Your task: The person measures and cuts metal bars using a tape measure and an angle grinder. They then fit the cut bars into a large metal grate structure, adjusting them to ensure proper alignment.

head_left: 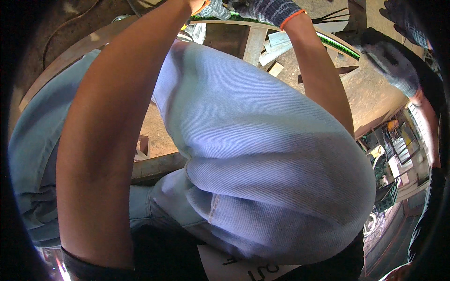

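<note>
Both my hands wear grey knit gloves with orange cuffs, close together at the top edge. The fingers of my left hand (214, 9) look bunched and closed; the picture's edge cuts part of them off. My right hand (268, 10), with a darker fingertip area, is curled close beside it. What they grip is hidden. Just under both hands runs a long narrow bar (346, 55) with a bright green, textured strip (337, 45) along it. The bar appears bowed by the lens and passes across my legs. At far right another person's gloved hand (391, 65) is near the bar's end.
Flat pale offcuts (276, 48) and a small block (276, 69) lie beyond my knee. A metal beam (159, 167) runs below my legs. That person's other gloved hand (407, 22) is at upper right. Crates and clutter (386, 196) stand at the right, a cable (54, 40) at upper left.
</note>
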A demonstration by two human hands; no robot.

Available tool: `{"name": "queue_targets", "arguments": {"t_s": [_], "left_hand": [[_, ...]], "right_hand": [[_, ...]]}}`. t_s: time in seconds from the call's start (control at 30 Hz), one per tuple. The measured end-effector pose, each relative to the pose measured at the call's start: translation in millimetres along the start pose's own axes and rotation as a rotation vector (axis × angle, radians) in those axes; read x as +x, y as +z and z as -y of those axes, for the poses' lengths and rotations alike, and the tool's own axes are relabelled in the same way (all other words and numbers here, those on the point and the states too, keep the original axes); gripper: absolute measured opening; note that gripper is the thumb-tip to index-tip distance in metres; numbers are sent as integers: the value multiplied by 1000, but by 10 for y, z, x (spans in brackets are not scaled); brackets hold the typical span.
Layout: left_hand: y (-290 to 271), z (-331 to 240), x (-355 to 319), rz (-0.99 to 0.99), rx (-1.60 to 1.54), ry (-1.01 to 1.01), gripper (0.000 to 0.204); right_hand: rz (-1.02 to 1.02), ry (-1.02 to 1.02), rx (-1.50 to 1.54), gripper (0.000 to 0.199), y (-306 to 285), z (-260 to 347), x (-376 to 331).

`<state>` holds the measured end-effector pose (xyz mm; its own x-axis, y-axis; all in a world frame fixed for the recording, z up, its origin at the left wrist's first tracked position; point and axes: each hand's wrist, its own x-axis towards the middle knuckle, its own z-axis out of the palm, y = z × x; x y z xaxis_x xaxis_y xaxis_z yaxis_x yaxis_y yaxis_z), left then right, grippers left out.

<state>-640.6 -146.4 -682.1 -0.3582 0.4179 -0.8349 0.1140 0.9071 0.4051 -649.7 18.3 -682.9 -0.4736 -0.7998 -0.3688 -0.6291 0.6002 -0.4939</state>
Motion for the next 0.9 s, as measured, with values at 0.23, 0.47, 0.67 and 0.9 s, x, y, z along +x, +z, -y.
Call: {"name": "queue_targets", "arguments": {"t_s": [0.23, 0.47, 0.67, 0.9], "left_hand": [[61, 28, 10, -87, -127, 234, 50], [10, 22, -19, -74, -8, 9, 56], [-24, -38, -38, -75, -9, -8, 60], [8, -15, 28, -66, 12, -18, 57]], "right_hand": [[-81, -20, -189, 14, -64, -39, -78], [11, -55, -205, 14, 119, 18, -35], [52, -124, -166, 15, 208, -96, -11], [173, -33, -233, 17, 145, -17, 57]]}}
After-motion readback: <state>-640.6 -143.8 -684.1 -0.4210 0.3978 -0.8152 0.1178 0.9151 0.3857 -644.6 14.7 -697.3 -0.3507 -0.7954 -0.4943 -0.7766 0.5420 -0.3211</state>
